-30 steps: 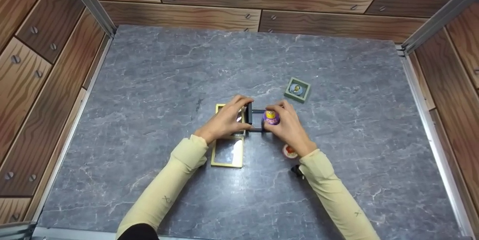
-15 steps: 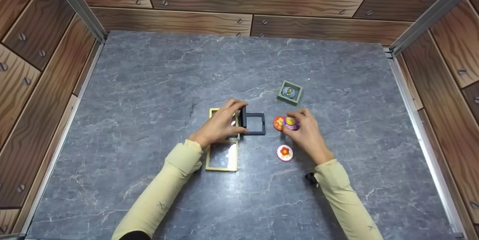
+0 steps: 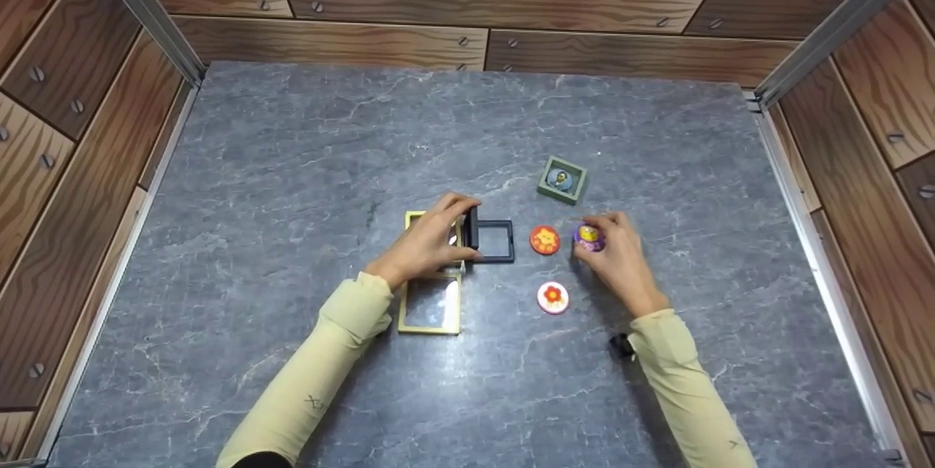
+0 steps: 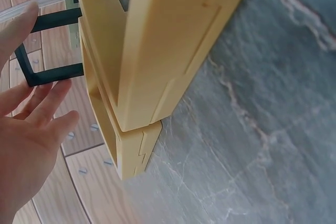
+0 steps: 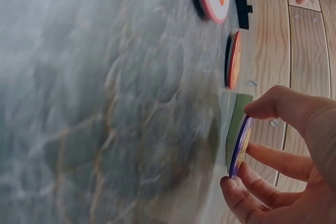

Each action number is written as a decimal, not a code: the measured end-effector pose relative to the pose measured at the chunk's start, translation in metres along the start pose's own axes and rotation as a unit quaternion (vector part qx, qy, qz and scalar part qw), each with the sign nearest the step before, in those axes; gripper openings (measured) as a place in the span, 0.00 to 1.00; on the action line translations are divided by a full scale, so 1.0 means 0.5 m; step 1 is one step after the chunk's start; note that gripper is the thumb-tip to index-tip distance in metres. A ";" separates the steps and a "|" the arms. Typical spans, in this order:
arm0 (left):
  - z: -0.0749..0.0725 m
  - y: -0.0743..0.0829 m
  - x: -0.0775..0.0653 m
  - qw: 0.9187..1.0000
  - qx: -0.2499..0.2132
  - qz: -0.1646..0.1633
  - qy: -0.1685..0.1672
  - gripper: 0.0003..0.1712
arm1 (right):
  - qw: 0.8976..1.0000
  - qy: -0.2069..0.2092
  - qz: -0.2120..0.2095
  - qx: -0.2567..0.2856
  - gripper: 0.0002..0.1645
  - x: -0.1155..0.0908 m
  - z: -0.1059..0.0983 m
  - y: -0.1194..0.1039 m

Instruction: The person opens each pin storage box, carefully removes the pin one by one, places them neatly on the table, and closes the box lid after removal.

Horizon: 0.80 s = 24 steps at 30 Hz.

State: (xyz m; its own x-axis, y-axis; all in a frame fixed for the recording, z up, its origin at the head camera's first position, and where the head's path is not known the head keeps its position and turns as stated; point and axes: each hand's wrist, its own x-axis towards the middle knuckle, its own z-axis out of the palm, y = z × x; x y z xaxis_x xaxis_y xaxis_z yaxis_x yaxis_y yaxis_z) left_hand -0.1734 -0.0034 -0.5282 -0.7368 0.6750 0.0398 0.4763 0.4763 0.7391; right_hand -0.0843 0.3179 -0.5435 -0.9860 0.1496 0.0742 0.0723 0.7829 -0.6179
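Observation:
In the head view my left hand point(image 3: 427, 238) holds up one half of a small hinged black frame point(image 3: 512, 242); its other half lies flat on the table. The left wrist view shows thumb and fingers on opposite edges of the raised black half point(image 4: 58, 74). My right hand point(image 3: 624, 263) pinches a round purple badge point(image 3: 589, 237) with a yellow figure on it, to the right of the frame. By the right wrist view, this badge point(image 5: 241, 145) is tilted on edge between thumb and fingers. Between frame and hand lies a red badge point(image 3: 545, 240) with a yellow flower.
A white badge point(image 3: 553, 298) with a red flower lies nearer the body. Behind stands a green square frame point(image 3: 573, 199) with a blue badge point(image 3: 560, 179) inside. An open yellow frame point(image 3: 429, 331) lies partly under my left hand. Wood-patterned walls point(image 3: 380, 37) edge the grey tabletop point(image 3: 329, 132).
My right hand has carried the purple badge right, away from the black frame, uncovering the red and white badges. My left hand still holds the frame's raised half. The head view has shifted slightly.

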 end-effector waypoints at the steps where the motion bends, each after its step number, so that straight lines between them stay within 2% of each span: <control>1: 0.000 0.000 -0.001 1.000 0.000 -0.001 -0.001 0.49 | 1.000 -0.001 0.001 0.000 0.30 -0.001 0.000 0.002; 13: 0.001 -0.003 -0.002 1.000 -0.005 0.015 0.008 0.48 | 1.000 0.002 0.001 0.004 0.28 -0.005 0.004 0.026; 24: 0.001 0.001 -0.002 1.000 -0.001 -0.005 0.004 0.51 | 1.000 0.000 -0.003 -0.009 0.27 -0.004 0.004 0.030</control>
State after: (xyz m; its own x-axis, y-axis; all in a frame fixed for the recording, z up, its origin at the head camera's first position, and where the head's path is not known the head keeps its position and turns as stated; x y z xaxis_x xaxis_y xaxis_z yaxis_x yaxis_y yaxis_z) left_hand -0.1725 -0.0036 -0.5282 -0.7451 0.6659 0.0373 0.4683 0.4824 0.7403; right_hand -0.0815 0.3281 -0.5545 -0.9864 0.1448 0.0773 0.0692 0.7942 -0.6038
